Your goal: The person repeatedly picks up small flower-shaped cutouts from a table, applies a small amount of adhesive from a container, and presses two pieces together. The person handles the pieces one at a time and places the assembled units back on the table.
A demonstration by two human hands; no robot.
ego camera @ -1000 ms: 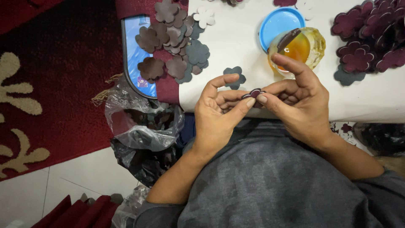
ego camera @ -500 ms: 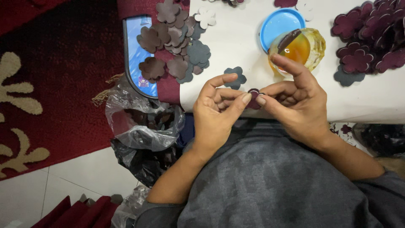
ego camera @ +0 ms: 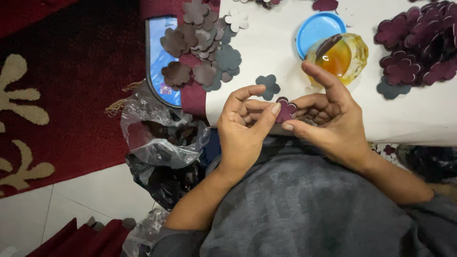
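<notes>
1. Change: the maroon flower cutout (ego camera: pixel 286 110) showed more of its face than a second ago, when only a thin folded edge sat between the fingertips. It looked opened out or turned, so the pinching step seemed to give way to shaping or checking the piece.
2. Left hand (ego camera: pixel 243 124) was closed on the cutout, thumb pad on its left edge, index finger arched above it.
3. Right hand (ego camera: pixel 328 119) gripped the same cutout from the right, thumb beneath, fingers curled behind, index finger raised toward the jar.
4. Cutout sat at frame centre, held just above the near edge of the white table (ego camera: pixel 419 114), not resting on it.
5. Materials: the cutout looked like thin matte felt or leather with a scalloped petal outline.
6. Upper centre: a glass jar of amber liquid (ego camera: pixel 339 58), likely glue, with a dark stick in it, beside a blue plastic lid (ego camera: pixel 315 29).
7. A slate-grey flower cutout (ego camera: pixel 268 86) lay flat just above the left hand.
8. Upper left: a loose pile of brown and grey flowers (ego camera: pixel 202 43). Upper right: a stack of maroon flowers (ego camera: pixel 419 43).
9. Left of centre: crinkled clear plastic bags (ego camera: pixel 157 138) hung at the table edge, over a red patterned carpet (ego camera: pixel 57 95).
</notes>
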